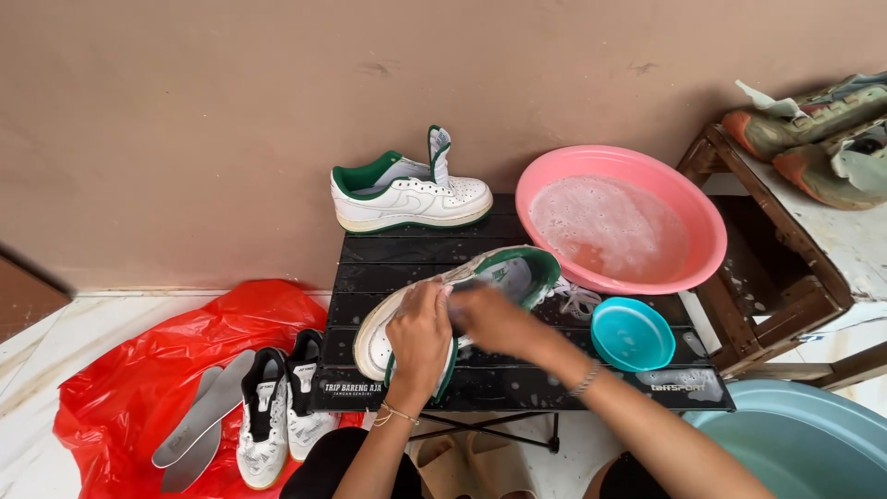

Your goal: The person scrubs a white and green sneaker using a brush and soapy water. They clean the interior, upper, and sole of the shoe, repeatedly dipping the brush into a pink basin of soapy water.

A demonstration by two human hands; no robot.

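Left hand fingers clasp the white-and-green shoe on the black surface; right hand fingers press its upper, grip indiscernible.

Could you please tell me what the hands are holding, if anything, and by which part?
The left hand grips a white-and-green sneaker by its side near the toe. The right hand rests on its middle; any held tool is hidden.

A single head-worn camera looks steeply down and forward from above the person's lap. It faces the tan wall, with the black slatted table centred at close range. Both forearms enter from the bottom edge. No second view exists.
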